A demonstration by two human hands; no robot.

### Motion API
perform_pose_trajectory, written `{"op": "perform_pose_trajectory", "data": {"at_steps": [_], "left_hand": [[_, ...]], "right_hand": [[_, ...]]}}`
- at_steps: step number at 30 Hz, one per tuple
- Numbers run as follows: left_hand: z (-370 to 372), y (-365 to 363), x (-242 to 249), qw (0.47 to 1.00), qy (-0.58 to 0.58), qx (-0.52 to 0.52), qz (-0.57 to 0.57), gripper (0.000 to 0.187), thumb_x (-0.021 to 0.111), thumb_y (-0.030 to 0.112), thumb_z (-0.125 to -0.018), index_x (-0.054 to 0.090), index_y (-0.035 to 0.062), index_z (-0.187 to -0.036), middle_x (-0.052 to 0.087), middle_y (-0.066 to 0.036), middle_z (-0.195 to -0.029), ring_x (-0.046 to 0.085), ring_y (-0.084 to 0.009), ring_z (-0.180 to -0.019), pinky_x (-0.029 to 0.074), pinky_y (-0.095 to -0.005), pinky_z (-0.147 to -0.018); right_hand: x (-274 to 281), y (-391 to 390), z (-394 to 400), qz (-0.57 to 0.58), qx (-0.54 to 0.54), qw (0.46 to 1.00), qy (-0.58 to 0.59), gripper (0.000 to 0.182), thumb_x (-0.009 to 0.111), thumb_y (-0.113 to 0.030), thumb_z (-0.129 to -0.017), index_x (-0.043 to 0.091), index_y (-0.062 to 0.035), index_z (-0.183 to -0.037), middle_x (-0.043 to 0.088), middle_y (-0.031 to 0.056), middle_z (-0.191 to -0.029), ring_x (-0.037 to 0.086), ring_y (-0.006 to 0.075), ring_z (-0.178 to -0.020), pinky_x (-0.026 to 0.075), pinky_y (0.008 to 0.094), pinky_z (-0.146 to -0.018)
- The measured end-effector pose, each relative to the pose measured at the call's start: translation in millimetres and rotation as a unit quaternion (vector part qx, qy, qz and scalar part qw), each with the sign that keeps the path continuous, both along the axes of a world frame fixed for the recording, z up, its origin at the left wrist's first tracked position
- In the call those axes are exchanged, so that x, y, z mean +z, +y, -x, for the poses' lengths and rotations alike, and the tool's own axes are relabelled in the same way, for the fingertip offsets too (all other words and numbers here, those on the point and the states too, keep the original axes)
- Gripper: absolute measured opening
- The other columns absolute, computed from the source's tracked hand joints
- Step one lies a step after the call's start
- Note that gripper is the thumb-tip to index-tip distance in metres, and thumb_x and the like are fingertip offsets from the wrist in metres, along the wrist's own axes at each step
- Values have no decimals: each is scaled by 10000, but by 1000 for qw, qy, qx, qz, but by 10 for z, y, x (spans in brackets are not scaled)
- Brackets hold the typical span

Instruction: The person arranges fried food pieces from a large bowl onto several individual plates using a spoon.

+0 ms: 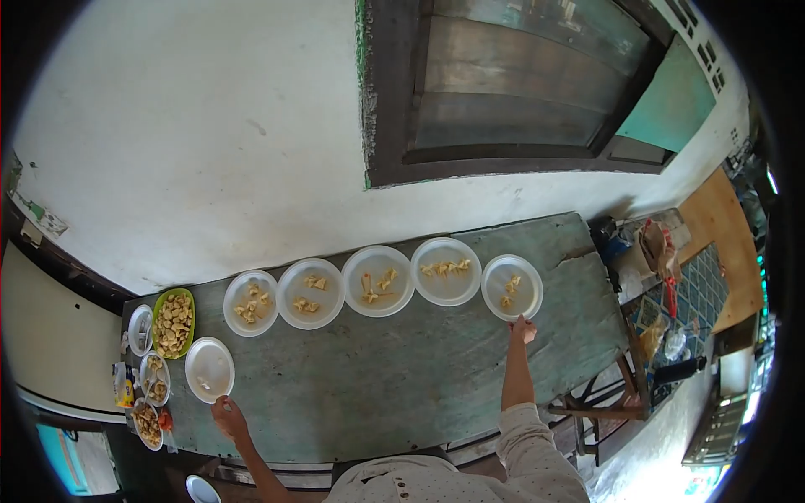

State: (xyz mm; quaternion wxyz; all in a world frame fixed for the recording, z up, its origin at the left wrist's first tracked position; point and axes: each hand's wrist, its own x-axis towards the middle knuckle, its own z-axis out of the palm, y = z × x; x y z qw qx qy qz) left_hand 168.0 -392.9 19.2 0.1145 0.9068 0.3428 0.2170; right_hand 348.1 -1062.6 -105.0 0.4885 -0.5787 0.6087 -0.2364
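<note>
My left hand (227, 416) pinches the near rim of a white plate (210, 350) at the left, which holds at most a few small pale bits. At the right end of the row, my right hand (522, 329) is closed on the near rim of another white plate (532, 306) with pale yellow folded pieces (510, 287) on it. Several more white plates stand in line to its left, among them one (449, 293) with pieces in a row and one (377, 251) with scattered pieces.
A green tray (191, 312) heaped with chunks sits at the table's left end. Nearby are small plates of food (148, 426) and a yellow-and-black packet (124, 386). The grey table (360, 394) stands against a white wall. A cluttered side table (683, 310) is at the right.
</note>
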Motion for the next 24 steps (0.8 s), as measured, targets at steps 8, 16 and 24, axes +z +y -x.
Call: {"op": "perform_pose_trajectory", "data": {"at_steps": [8,16,24], "left_hand": [[-52,-245,114,1000,5,12,-28,109,550,98,-759,592,29,-831,560,-117,-777,560,-283,-728,434,-388,-630],[-42,-288,93,1000,22,6,-17,114,550,99,-755,592,21,-826,565,-125,-776,559,-286,-728,434,-379,-614],[-151,-1419,-81,956,11,-277,99,246,538,183,-807,551,6,-978,543,-165,-966,491,-325,-959,371,-412,-855]], "right_hand": [[-225,-123,-660,-46,19,995,-89,195,610,-107,-784,512,41,-865,593,146,-702,605,236,-498,515,299,-403],[-245,6,-767,-135,78,967,-201,223,524,-39,-803,512,31,-1014,589,123,-819,611,238,-663,542,324,-529],[-64,2085,392,-149,462,874,-3,194,444,-195,-866,553,-80,-978,589,23,-796,568,127,-684,468,314,-597]]}}
